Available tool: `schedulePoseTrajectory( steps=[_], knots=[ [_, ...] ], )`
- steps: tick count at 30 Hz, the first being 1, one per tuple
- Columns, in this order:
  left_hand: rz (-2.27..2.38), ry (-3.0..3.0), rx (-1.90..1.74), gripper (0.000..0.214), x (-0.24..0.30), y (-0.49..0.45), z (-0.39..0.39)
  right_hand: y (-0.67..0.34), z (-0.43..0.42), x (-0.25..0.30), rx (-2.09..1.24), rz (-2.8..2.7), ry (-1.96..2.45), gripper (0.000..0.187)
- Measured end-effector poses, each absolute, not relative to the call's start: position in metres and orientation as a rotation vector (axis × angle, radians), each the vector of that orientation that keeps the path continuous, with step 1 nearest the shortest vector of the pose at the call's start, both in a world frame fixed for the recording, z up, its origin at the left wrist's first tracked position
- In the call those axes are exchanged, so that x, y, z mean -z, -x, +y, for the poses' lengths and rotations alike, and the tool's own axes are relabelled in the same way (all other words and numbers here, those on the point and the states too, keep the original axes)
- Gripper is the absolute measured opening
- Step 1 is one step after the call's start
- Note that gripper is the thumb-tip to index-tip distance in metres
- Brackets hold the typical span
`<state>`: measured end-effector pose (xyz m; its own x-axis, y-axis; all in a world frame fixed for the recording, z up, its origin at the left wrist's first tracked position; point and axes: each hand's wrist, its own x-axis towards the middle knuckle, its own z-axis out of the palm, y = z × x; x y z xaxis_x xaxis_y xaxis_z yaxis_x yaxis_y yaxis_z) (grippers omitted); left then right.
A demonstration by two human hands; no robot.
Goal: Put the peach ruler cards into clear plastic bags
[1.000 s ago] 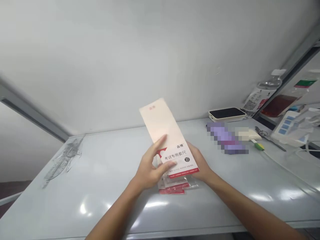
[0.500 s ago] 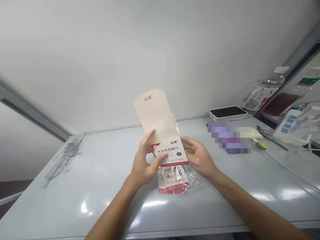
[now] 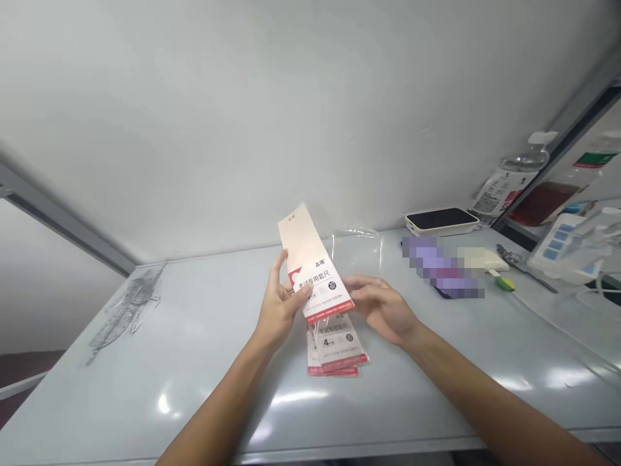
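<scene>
Two bare hands show, one left hand (image 3: 279, 307) and one right hand (image 3: 383, 310), with one ruler-set packet (image 3: 315, 275) up between them, at least two more ruler-set packets (image 3: 336, 349) stacked below and one clear plastic bag (image 3: 356, 249). One table (image 3: 145, 362) carries one phone (image 3: 441, 221) in a cream case and one pair of scissors (image 3: 507, 254). Behind it stands one plastic water bottle (image 3: 509, 182), and one object (image 3: 441, 266) is pixelated beyond telling.
</scene>
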<state>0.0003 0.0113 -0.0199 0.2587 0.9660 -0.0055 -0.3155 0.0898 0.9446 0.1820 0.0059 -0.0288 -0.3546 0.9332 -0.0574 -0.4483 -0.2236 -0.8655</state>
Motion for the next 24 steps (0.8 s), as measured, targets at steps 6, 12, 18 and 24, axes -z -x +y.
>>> schedulePoseTrajectory(
  steps=[6, 12, 18, 24],
  knots=[
    [0.777, -1.059, -1.129, 0.086, 0.0201, -0.0017, 0.0109, -0.1795, 0.0066, 0.0301, -1.721, -0.857, 0.893, 0.016],
    [0.746, -0.889, -1.137, 0.082, 0.0175, 0.0034, 0.0138, -0.176, 0.006, 0.0349, -1.758, -0.858, 0.868, 0.014],
    [0.845, -0.908, -1.207, 0.076, 0.0211, 0.0011, 0.0156, -0.1757, 0.0051, 0.0317, -1.684, -0.932, 0.935, 0.029],
    [0.867, -0.904, -1.406, 0.067, 0.0237, 0.0025, 0.0173, -0.1766, 0.0045, 0.0329, -1.697, -0.969, 1.0, 0.052]
  ],
)
